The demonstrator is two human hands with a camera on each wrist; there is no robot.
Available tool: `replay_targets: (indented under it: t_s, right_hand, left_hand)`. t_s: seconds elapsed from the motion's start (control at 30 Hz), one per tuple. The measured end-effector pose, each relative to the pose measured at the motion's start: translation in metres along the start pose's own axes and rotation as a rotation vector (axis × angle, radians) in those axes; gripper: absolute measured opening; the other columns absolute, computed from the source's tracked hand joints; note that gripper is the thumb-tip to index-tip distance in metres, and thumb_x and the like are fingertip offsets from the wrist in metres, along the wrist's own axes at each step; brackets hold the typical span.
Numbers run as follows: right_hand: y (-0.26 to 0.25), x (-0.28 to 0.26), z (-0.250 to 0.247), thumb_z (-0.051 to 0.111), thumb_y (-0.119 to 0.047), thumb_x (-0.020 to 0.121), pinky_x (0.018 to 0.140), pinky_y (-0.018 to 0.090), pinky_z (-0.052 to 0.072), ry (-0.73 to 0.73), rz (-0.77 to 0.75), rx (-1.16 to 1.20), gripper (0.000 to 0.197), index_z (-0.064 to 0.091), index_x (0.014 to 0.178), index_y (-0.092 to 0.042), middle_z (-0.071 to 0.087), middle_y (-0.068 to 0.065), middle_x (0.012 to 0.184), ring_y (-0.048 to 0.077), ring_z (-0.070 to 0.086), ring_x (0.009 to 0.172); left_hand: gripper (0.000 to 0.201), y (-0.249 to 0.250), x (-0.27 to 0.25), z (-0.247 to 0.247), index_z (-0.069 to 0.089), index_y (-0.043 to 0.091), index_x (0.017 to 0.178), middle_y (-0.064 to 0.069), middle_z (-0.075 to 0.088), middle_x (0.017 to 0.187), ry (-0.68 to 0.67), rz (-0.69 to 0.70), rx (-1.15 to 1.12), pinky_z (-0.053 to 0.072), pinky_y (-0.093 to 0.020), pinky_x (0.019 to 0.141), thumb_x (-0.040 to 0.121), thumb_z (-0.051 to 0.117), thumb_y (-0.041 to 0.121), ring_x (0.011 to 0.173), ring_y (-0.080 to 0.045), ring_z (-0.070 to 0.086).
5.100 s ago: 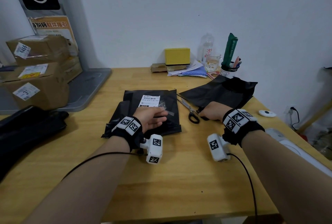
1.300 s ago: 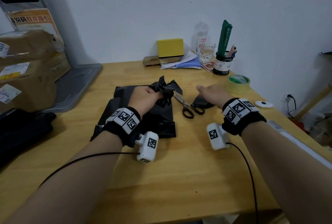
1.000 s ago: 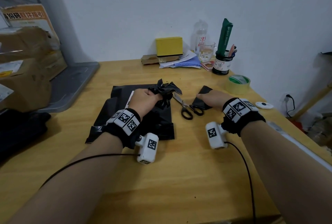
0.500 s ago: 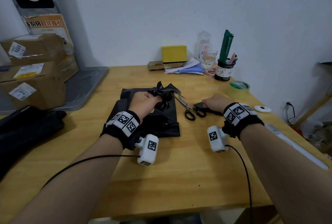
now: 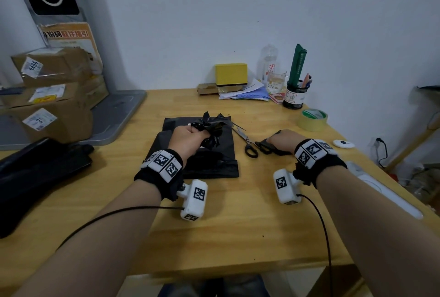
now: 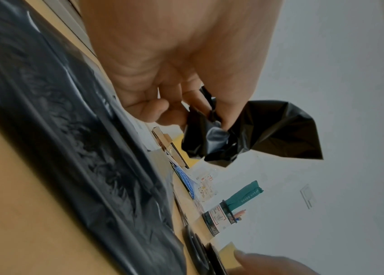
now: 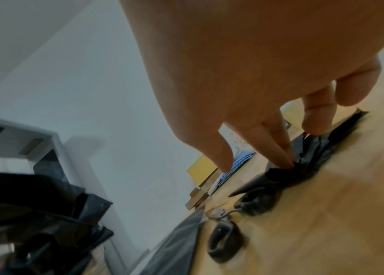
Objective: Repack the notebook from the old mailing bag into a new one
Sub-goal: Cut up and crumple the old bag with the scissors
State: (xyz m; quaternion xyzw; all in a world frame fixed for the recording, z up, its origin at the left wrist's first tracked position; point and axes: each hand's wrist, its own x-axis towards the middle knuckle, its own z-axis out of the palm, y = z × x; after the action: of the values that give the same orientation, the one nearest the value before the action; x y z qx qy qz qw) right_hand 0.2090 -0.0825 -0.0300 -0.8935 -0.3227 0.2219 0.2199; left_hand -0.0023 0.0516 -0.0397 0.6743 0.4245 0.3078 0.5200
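A: From the head camera, our left hand [image 5: 188,138] is clenched round a crumpled wad of black plastic [image 5: 210,130], held just above the flat black mailing bag [image 5: 214,153] on the wooden table [image 5: 238,225]. Where's the notebook?

B: We can't see it. Judging by the flat, slightly raised shape, it may be inside that bag, but nothing shows it. Our right hand [image 5: 282,140] rests on a small black scrap [image 5: 273,133] just beside the scissors [image 5: 250,146]. A tape roll [image 5: 314,119] sits well apart, near the table edge.

A: On the left wrist camera?

B: Our fingers [image 6: 224,113] curl tightly into the wad [image 6: 256,134]; it's thin film, very light, soft, and it creases wherever we squeeze. The bag [image 6: 80,148] below looks glossy, so likely slippery.

A: And the right wrist camera?

B: Our fingertips [image 7: 282,160] press down on the scrap [image 7: 304,167], fingers fairly straight, not wrapped round it. The scissor handles [image 7: 226,241] lie close by, untouched.

A: So where do we take hold?

B: We'd pinch the bag by its open edge, then grip the stiff notebook by its spine or a corner.
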Motion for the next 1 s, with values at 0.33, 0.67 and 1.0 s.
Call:
replay_targets:
  t_s: [0.33,0.67,1.0]
  right_hand:
    - [-0.024,-0.024,-0.012,0.062,-0.029,0.096,0.072,0.031,0.038,0.021,-0.104,0.921,0.017,0.066,0.108,-0.018,0.067,-0.004,0.106,0.016,0.043,0.083]
    - [-0.067,-0.054,0.008,0.058,-0.02,0.1,0.086,0.031,0.05,-0.234,-0.419,0.968,0.021,0.074,0.107,-0.009,0.077,0.0,0.101,0.014,0.065,0.088]
    - [-0.082,-0.019,0.041,0.078,-0.004,0.083,0.079,0.042,0.058,0.028,-0.457,0.756,0.013,0.071,0.08,-0.015,0.07,0.009,0.079,0.025,0.066,0.078]
  left_hand:
    - [0.049,-0.001,-0.004,-0.004,0.031,0.026,0.06,0.002,0.033,0.055,0.025,-0.003,-0.031,0.028,-0.027,0.051,0.084,0.074,0.026,0.047,-0.017,0.031]
    - [0.029,0.001,-0.005,-0.009,0.051,0.021,0.079,-0.001,0.063,0.08,0.134,0.082,-0.049,0.048,-0.033,0.066,0.077,0.079,0.027,0.071,-0.021,0.06]
    - [0.012,0.015,-0.012,-0.009,0.072,0.019,0.091,0.004,0.069,0.077,-0.099,0.21,-0.142,0.044,-0.025,0.059,0.086,0.073,0.03,0.068,-0.011,0.059]
